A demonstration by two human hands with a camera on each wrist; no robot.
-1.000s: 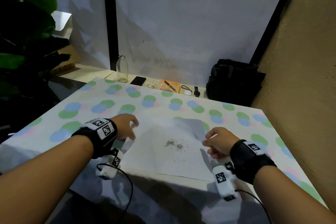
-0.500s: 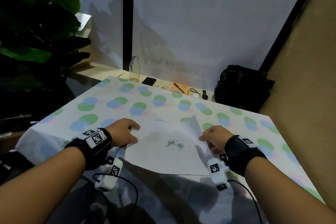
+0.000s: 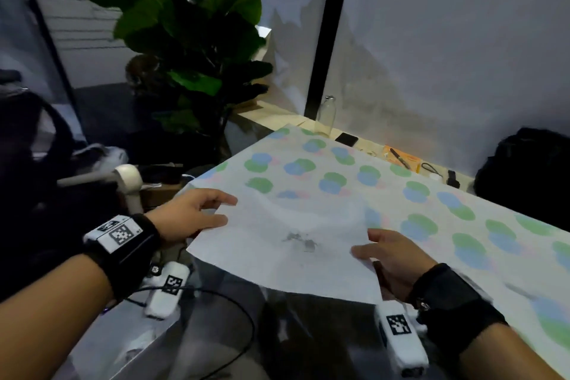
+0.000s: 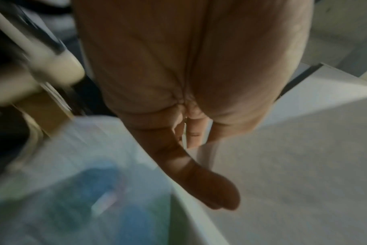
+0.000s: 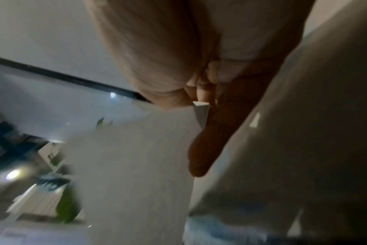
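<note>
A white sheet of paper point(image 3: 287, 244) hangs above the near left corner of the table, with a small heap of grey crumbs point(image 3: 300, 241) at its middle. My left hand point(image 3: 229, 210) pinches the sheet's left edge between thumb and fingers. My right hand point(image 3: 362, 242) pinches its right edge, thumb on top. In the left wrist view the thumb lies on the paper point(image 4: 293, 165) and the fingers point(image 4: 195, 132) sit under it. The blurred right wrist view shows the thumb over the sheet point(image 5: 136, 165).
The table wears a cloth point(image 3: 431, 194) with green and blue dots. Along its far edge stand a glass bottle point(image 3: 327, 114), a phone point(image 3: 347, 139), an orange pad with a pen point(image 3: 401, 157) and a black bag point(image 3: 524, 170). A large plant point(image 3: 191, 40) stands to the left.
Both hands have lifted the sheet off the table and carried it to the left with the crumbs on it. The view has swung left too.
</note>
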